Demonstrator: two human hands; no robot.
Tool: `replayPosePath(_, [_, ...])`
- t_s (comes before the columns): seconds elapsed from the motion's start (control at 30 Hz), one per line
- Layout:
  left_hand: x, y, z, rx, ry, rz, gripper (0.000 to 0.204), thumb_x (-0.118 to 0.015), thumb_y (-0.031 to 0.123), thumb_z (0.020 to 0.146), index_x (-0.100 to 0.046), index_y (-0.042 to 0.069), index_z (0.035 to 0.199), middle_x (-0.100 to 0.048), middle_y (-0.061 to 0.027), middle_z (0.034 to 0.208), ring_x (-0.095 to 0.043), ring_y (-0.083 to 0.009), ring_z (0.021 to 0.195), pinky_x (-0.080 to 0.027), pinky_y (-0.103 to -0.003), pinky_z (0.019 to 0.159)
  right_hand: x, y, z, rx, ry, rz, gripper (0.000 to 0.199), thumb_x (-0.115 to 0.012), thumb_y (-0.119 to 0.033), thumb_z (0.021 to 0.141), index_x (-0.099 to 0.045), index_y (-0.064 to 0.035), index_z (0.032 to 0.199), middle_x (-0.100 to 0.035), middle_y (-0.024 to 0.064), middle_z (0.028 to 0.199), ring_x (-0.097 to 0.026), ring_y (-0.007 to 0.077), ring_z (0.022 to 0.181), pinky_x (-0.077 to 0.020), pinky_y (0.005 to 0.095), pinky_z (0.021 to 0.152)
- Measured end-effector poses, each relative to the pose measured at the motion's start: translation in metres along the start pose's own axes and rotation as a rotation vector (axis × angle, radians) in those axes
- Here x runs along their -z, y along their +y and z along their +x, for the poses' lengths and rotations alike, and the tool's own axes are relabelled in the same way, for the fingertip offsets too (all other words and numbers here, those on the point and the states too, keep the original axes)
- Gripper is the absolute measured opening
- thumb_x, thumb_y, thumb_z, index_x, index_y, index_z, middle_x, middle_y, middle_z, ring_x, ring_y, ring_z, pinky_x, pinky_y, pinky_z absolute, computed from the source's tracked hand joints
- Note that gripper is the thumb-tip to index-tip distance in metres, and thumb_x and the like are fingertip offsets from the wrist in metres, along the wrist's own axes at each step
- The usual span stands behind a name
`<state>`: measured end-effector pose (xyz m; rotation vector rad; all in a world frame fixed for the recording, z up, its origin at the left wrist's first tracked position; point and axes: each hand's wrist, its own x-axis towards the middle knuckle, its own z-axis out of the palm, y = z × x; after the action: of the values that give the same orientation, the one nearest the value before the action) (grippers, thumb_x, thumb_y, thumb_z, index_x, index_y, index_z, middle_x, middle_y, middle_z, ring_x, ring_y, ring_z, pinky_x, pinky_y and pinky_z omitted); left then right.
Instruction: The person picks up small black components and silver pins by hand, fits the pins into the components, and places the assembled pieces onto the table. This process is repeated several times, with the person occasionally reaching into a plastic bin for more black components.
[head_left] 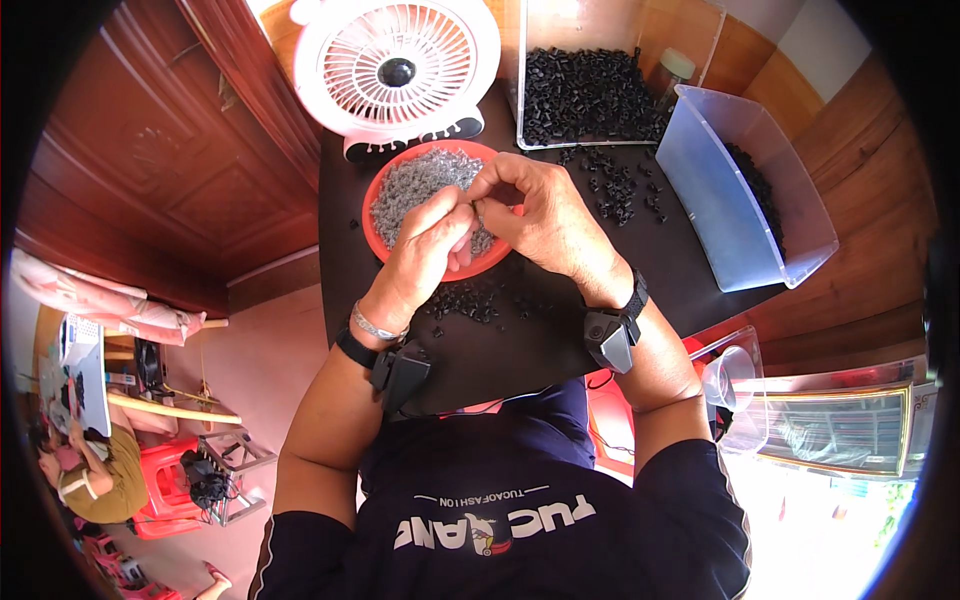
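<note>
Hands are pinched together at frame centre over a red bowl (pixel 380 238) of grey parts (pixel 412 182); left hand (pixel 425 255) and right hand (pixel 535 215) hold one tiny part (pixel 478 212), axis unclear, between fingertips.

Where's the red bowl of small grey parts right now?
In the head view, the red bowl sits on the dark table, just in front of the white fan, partly under both hands, left of the scattered black parts.
</note>
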<state>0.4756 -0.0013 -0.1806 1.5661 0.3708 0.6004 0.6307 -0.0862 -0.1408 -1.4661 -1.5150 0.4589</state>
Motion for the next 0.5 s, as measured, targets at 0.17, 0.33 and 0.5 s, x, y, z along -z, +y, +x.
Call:
replayPosePath(0.17, [0.0040,0.0079,-0.0017,0.109,-0.058,-0.117,0.027,-0.043,0.023,0.098,-0.053,0.000,0.109,-0.044,0.0009,0.072,-0.051,-0.0108,0.067,-0.042,-0.023,0.060,0.0054,0.0028,0.0013,-0.085,-0.101,0.295,0.011,-0.064,0.002,0.080,-0.065,0.0000,0.091,-0.067,0.0032,0.084,-0.062,0.0095,0.077,-0.0507,0.0247,0.073])
replayPosePath(0.33, [0.0062,0.0085,-0.0006,0.121,-0.068,-0.139,0.029,-0.044,0.023,0.098,-0.054,-0.001,0.110,-0.044,0.0014,0.070,-0.050,-0.0108,0.063,-0.041,-0.022,0.058,0.0094,0.0041,0.0023,0.081,-0.110,0.187,0.012,-0.068,0.002,0.081,-0.067,-0.0008,0.092,-0.066,0.0045,0.085,-0.063,0.0109,0.078,-0.0515,0.0250,0.074])
replayPosePath(0.5, [0.0052,0.0063,0.0015,0.109,-0.053,-0.157,0.024,-0.045,0.025,0.098,-0.052,0.004,0.088,-0.043,0.0026,0.066,-0.048,-0.0084,0.058,-0.039,-0.021,0.052,0.0044,0.0061,0.0026,0.125,-0.066,0.096,0.012,-0.068,0.001,0.081,-0.067,-0.0017,0.092,-0.066,0.0054,0.085,-0.064,0.0117,0.078,-0.0513,0.0256,0.071])
